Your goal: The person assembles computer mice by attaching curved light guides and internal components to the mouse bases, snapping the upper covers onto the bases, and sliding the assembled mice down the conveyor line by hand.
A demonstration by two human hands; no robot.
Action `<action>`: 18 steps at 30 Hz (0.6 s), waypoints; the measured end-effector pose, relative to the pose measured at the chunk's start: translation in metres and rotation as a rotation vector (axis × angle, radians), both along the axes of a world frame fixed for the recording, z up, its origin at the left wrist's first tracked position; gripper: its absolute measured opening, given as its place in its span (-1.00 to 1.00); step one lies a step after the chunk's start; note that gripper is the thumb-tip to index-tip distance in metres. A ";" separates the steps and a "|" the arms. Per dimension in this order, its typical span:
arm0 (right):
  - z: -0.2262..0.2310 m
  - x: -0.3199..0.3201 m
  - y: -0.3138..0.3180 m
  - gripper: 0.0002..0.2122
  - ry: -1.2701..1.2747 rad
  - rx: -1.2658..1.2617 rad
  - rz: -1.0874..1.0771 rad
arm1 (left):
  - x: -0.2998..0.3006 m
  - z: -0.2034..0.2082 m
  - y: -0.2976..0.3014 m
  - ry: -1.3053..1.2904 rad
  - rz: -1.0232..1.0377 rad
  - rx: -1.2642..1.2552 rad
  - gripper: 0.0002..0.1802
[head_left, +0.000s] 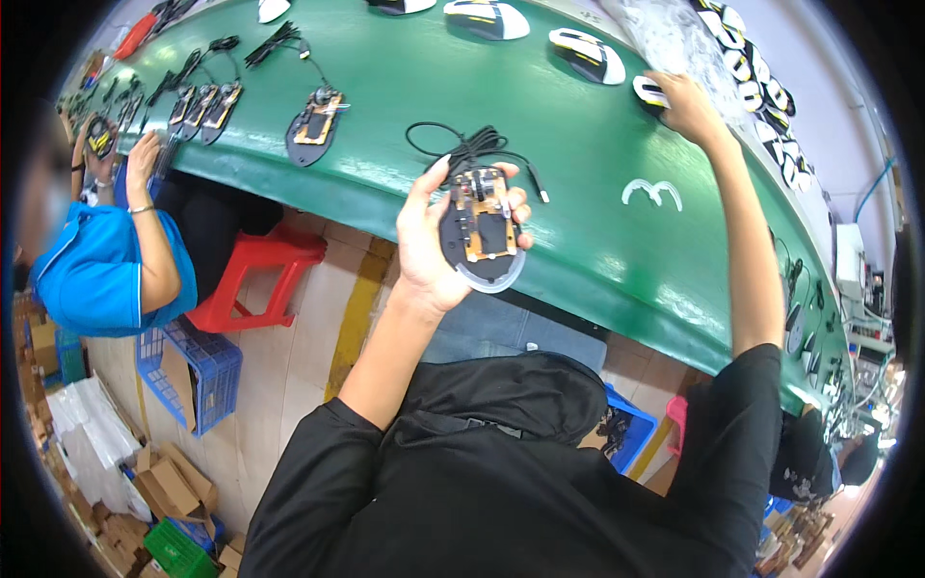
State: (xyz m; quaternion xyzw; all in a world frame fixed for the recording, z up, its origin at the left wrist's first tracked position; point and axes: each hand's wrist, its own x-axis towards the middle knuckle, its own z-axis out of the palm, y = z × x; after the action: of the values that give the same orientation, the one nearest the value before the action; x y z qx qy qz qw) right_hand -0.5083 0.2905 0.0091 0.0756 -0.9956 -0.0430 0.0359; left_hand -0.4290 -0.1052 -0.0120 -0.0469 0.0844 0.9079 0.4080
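My left hand is wrapped round an open computer mouse base, its orange circuit board facing up. A translucent curved strip sits along the base's near end. The black cable of this mouse lies coiled on the green table behind it, its plug out to the right. With my arm stretched to the far right, my right hand grips a white and black mouse top shell at the table's far edge; its fingertips are partly hidden. Between my hands lie two pale curved strips.
More top shells line the far edge, with others piled beyond plastic film. Open mouse bases with cables stand to the left. A co-worker in a blue shirt sits at left by a red stool and a blue crate.
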 end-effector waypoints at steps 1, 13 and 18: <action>-0.007 -0.002 0.017 -0.47 0.014 -0.015 0.078 | -0.001 0.001 0.002 -0.020 -0.021 0.029 -0.31; 0.027 0.090 -0.171 -0.63 0.000 -1.618 -0.158 | -0.007 0.008 0.007 0.041 0.102 -0.330 -0.29; 0.017 0.118 -0.261 -0.65 0.357 -0.807 0.052 | 0.000 0.007 0.018 0.024 0.366 -0.558 -0.55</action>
State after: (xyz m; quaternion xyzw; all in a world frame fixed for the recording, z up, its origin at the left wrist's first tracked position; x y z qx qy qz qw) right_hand -0.3900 0.0292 0.0265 0.0718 -0.9086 0.3378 0.2348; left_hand -0.4292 -0.0873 -0.0046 -0.1607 0.3249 0.9084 0.2084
